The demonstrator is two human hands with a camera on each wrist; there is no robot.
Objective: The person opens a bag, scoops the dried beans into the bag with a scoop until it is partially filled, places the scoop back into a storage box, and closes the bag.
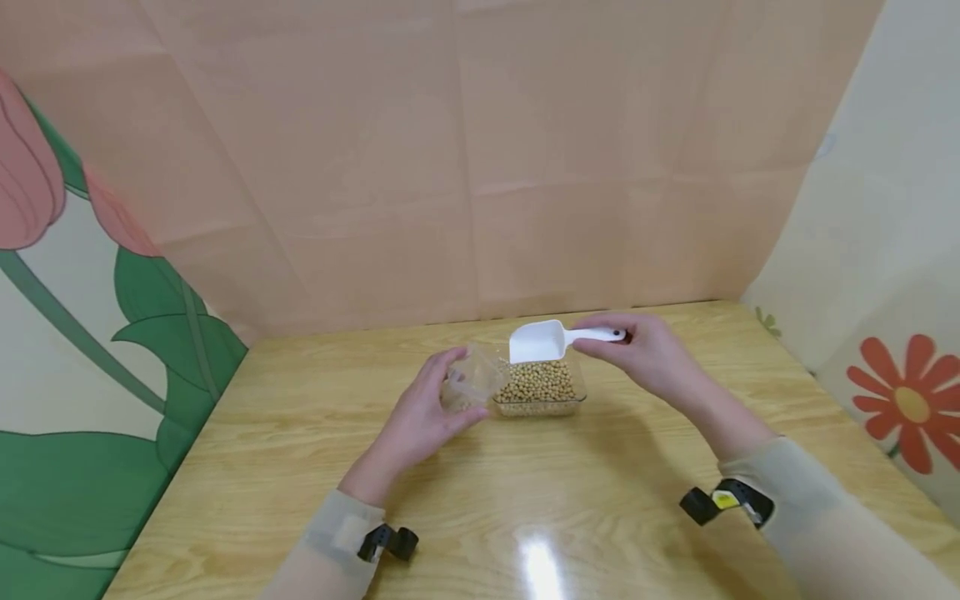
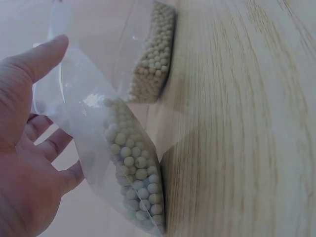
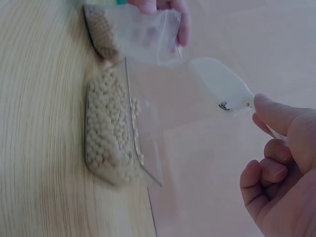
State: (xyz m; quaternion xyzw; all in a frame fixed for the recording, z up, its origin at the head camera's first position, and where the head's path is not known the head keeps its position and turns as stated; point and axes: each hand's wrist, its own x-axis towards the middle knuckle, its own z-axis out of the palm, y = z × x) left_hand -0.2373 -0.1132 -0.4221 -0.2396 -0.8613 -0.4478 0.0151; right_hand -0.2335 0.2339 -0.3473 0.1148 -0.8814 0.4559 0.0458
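Note:
My left hand (image 1: 420, 417) holds a clear plastic bag (image 2: 91, 153) by its upper part, thumb on one side and fingers on the other. Round tan soybeans (image 2: 140, 173) fill the bottom of the bag, which stands close over the table. Just right of it is a clear rectangular container (image 1: 540, 403) heaped with more soybeans (image 3: 106, 123). My right hand (image 1: 648, 354) pinches the handle of a white scoop (image 1: 537, 342) between thumb and fingers. The scoop's blade is above the container, tilted toward the bag's mouth; its inside is hidden in the head view.
A light wooden table (image 1: 300, 467) carries the container and bag. Behind it hangs a pinkish-beige covering (image 1: 465, 167). Painted walls stand at both sides, with green leaves (image 1: 67, 500) at left and a red flower (image 1: 911, 404) at right.

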